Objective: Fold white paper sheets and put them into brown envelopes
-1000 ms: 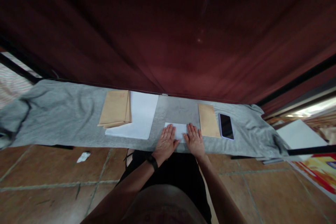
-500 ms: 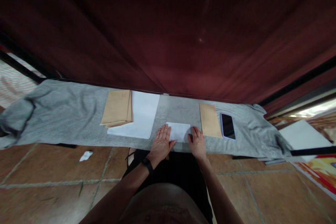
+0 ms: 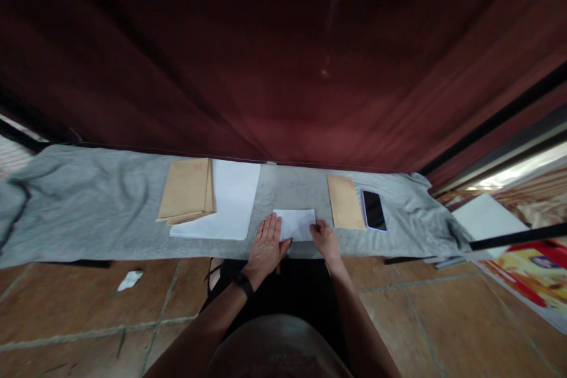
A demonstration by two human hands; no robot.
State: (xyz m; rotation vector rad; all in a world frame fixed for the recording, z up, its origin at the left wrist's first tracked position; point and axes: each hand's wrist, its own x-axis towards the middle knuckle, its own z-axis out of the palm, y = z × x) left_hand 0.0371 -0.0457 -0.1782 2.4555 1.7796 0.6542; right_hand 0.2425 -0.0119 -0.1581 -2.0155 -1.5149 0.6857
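Observation:
A folded white paper (image 3: 296, 223) lies on the grey cloth (image 3: 88, 207) in front of me. My left hand (image 3: 264, 243) rests flat on the cloth, fingers stretched out, touching the paper's left edge. My right hand (image 3: 325, 236) sits at the paper's lower right corner with its fingers curled against that corner. A single brown envelope (image 3: 344, 202) lies just right of the paper, and a black phone (image 3: 374, 210) lies beside it.
A stack of brown envelopes (image 3: 186, 191) overlaps white sheets (image 3: 228, 199) at the left. A dark red curtain (image 3: 283, 59) hangs behind the cloth. A crumpled paper scrap (image 3: 129, 279) lies on the tiled floor. A white board (image 3: 487, 218) and a colourful poster (image 3: 534, 274) are at the right.
Both hands have slid back off the folded paper toward me, uncovering it. The right hand's fingers have curled at the paper's corner. The view has shifted slightly.

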